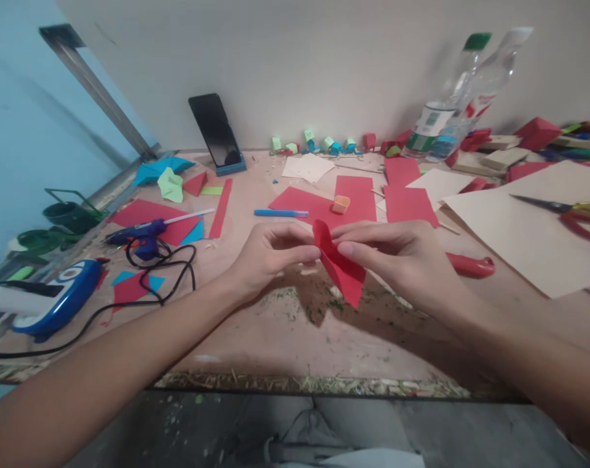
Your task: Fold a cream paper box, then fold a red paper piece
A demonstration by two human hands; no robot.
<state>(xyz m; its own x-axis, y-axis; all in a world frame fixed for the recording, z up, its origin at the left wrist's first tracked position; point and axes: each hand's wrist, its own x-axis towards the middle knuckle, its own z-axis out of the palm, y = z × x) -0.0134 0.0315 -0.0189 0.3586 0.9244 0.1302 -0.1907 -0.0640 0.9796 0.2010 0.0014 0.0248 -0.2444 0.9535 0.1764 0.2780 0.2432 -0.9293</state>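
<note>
A small piece of folded red paper [344, 270] is held up over the middle of the table, between both hands. My left hand [281, 253] pinches its left edge between thumb and fingers. On the other side, my right hand [395, 257] grips the paper near its fold, thumb on the near face. The paper's lower tip points down towards the table. Just beyond the hands lie flat red sheets [302, 205], a blue pen [281, 213] and a small orange paper piece [341, 205]. A red-handled tool [470, 265] is partly hidden behind my right hand.
To the left are a blue glue gun [146, 234] with a looping black cord [177, 292] and a blue-and-white device [60, 299]. A phone [216, 130] stands at the back. Plastic bottles [434, 123], cream paper [533, 227] and scissors [568, 211] are on the right.
</note>
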